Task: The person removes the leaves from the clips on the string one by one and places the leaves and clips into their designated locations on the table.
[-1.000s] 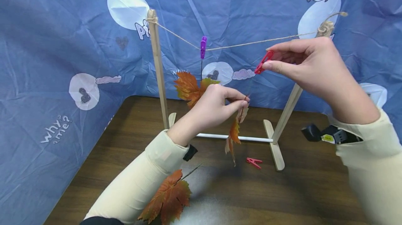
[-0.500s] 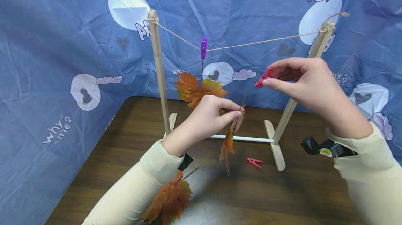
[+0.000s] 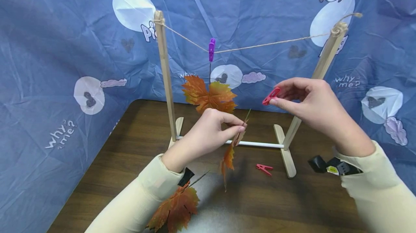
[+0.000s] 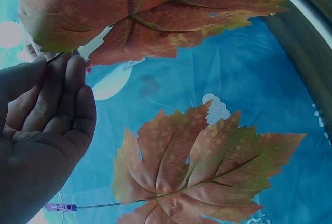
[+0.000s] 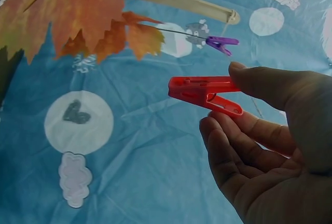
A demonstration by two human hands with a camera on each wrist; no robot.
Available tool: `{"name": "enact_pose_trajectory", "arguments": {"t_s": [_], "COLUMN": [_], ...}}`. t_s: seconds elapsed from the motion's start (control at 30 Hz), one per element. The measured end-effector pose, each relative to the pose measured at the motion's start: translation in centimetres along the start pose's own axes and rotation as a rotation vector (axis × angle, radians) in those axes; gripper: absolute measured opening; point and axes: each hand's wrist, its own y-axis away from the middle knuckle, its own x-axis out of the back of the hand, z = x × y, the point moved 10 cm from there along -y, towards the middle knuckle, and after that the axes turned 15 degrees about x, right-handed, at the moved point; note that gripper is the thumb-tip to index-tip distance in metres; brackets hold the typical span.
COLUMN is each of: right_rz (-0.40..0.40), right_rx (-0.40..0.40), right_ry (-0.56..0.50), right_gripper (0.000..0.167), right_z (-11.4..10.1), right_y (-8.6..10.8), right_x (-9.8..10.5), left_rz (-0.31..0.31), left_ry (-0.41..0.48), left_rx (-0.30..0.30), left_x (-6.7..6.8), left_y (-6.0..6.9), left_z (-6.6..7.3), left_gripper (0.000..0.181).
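Observation:
My left hand (image 3: 211, 133) pinches the stem of an autumn leaf (image 3: 229, 158), which hangs edge-on below the fingers in the head view. The same leaf (image 4: 155, 16) spreads across the top of the left wrist view. Between thumb and fingertips, my right hand (image 3: 312, 108) holds a red clothespin (image 3: 271, 96); its jaws look closed in the right wrist view. Both hands are below the string (image 3: 271, 43) and apart from it. A purple clothespin (image 3: 211, 50) on the string holds another leaf (image 3: 209, 95) by its stem, partly hidden behind my left hand.
The string is tied between two wooden posts, left (image 3: 165, 77) and right (image 3: 320, 67), joined low by a white rod (image 3: 263, 144). A second red clothespin (image 3: 264, 168) lies on the wooden table (image 3: 292, 204). A third leaf (image 3: 177, 206) lies near my left sleeve. Behind hangs a blue cloth (image 3: 260, 5).
Both hands have come down, still holding the leaf and the red clothespin. My left hand has shifted slightly left, and my right hand has dropped away from the string's level.

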Motion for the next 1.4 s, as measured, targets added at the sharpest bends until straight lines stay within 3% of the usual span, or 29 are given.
{"name": "enact_pose_trajectory", "arguments": {"t_s": [0.67, 0.97, 1.4], "right_rz": [-0.047, -0.126, -0.152], "right_rx": [-0.058, -0.044, -0.09], "right_ry": [0.001, 0.042, -0.015], "right_gripper": [0.025, 0.033, 0.024], "right_z": [2.4, 3.3, 4.1], "right_y": [2.4, 3.2, 3.9], "right_x": [-2.0, -3.3, -4.7], "left_rz": [-0.013, -0.022, -0.05], "left_ry": [-0.077, -0.142, -0.25], "left_rx": [0.056, 0.056, 0.089], "left_x": [-0.7, -0.5, -0.1], "left_y": [1.2, 1.6, 1.9], "left_z": [-2.3, -3.2, -4.5], "left_gripper": [0.006, 0.006, 0.006]}}
